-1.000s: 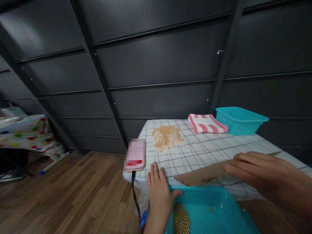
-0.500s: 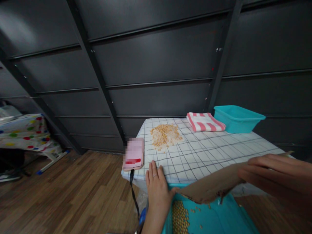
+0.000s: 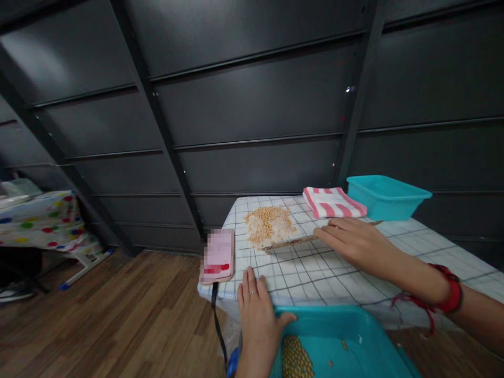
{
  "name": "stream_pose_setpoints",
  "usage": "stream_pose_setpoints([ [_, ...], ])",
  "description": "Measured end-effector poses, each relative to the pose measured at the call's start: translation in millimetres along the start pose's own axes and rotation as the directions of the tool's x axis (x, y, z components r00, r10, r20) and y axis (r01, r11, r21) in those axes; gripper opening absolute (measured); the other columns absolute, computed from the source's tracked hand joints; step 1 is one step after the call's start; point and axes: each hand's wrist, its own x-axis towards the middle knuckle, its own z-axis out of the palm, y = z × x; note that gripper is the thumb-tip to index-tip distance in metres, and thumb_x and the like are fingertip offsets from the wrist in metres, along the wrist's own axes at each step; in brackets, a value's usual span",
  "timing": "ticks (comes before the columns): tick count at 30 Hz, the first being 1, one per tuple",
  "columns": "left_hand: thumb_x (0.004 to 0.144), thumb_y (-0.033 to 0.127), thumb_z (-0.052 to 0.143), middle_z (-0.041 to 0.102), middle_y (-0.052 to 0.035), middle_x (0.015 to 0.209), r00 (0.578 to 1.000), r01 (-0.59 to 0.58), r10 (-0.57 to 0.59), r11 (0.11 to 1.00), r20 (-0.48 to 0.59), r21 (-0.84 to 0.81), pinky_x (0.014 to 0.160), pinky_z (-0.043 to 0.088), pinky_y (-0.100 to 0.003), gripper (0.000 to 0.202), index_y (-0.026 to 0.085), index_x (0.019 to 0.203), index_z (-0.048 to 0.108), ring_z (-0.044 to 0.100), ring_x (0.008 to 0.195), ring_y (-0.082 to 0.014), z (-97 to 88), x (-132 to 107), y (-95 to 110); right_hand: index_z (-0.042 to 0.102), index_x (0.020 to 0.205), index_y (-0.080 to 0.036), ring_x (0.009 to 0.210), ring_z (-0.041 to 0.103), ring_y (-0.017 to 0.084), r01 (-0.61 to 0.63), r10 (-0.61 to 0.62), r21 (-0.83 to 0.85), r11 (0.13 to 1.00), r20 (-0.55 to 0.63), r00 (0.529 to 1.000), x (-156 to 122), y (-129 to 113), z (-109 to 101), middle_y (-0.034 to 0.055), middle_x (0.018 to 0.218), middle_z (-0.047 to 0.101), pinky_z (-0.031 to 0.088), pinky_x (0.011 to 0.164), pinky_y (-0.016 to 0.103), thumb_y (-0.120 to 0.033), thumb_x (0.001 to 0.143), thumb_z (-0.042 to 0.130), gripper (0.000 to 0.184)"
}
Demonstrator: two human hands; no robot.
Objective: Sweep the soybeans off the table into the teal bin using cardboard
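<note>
My right hand (image 3: 346, 239) grips a piece of brown cardboard (image 3: 289, 242), its long edge near the front of a pile of yellow soybeans (image 3: 268, 220). Pale white grains, perhaps rice, are mixed into that pile on the checked cloth. My left hand (image 3: 256, 310) is stretched out, fingers flat on the cloth's front edge, thumb over the rim of a teal plastic bin (image 3: 334, 311). Greenish-yellow beans (image 3: 296, 359) lie in the bin's left part, with a few loose ones further right. The bin stands below the table edge, partly cut off by the frame.
A pink phone or case (image 3: 218, 255) with a black strap lies at the table's left edge. Behind the beans are a folded red-and-white striped towel (image 3: 334, 203) and a second teal bin (image 3: 388, 197). A dotted-cloth table (image 3: 39, 220) stands far left, a dark panel wall (image 3: 255, 115) behind.
My right hand has carried the cardboard from above the lower bin up and forward onto the table, by the bean pile. The left hand keeps its place. The view has shifted slightly.
</note>
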Motion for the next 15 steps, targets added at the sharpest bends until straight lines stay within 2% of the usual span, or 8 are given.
stream_pose_setpoints([
  [4, 0.049, 0.046, 0.074, 0.041, -0.0289, 0.13, 1.0, 0.009, -0.009, 1.0, 0.002, -0.004, 0.093, 0.034, -0.061, 0.078, 0.012, 0.111, 0.042, 0.037, 0.121, -0.0415, 1.2, -0.1, -0.2, 0.059, 0.086, -0.01, 0.066, 0.054, 0.018, 0.049, -0.049, 0.022, 0.999, 0.0, 0.999, 8.7, -5.1, 9.2, 0.0067, 0.069, 0.062, 0.04, 0.058, 0.03, -0.001, 0.081, 0.038, 0.024],
  [10, 0.043, 0.042, 0.079, 0.041, -0.0304, 0.129, 1.0, 0.008, -0.008, 1.0, 0.029, 0.002, 0.094, 0.034, -0.058, 0.084, 0.008, 0.111, 0.043, 0.037, 0.121, -0.0416, -2.8, 1.4, 0.6, 0.059, 0.084, -0.01, 0.064, 0.053, 0.018, 0.071, -0.071, 0.02, 0.997, -0.002, 0.997, 11.5, -8.5, 4.3, 0.0058, 0.068, 0.061, 0.038, 0.057, 0.03, -0.001, 0.081, 0.038, 0.023],
  [15, 0.045, 0.043, 0.078, 0.041, -0.03, 0.13, 0.999, 0.016, -0.016, 1.0, 0.037, -0.012, 0.094, 0.034, -0.059, 0.082, 0.008, 0.112, 0.043, 0.035, 0.122, -0.0414, -2.9, 1.0, 1.0, 0.059, 0.086, -0.01, 0.063, 0.052, 0.017, 0.078, -0.078, 0.043, 0.996, -0.001, 0.997, 9.6, -11.0, 0.5, 0.0051, 0.068, 0.061, 0.037, 0.057, 0.03, -0.002, 0.081, 0.039, 0.021],
])
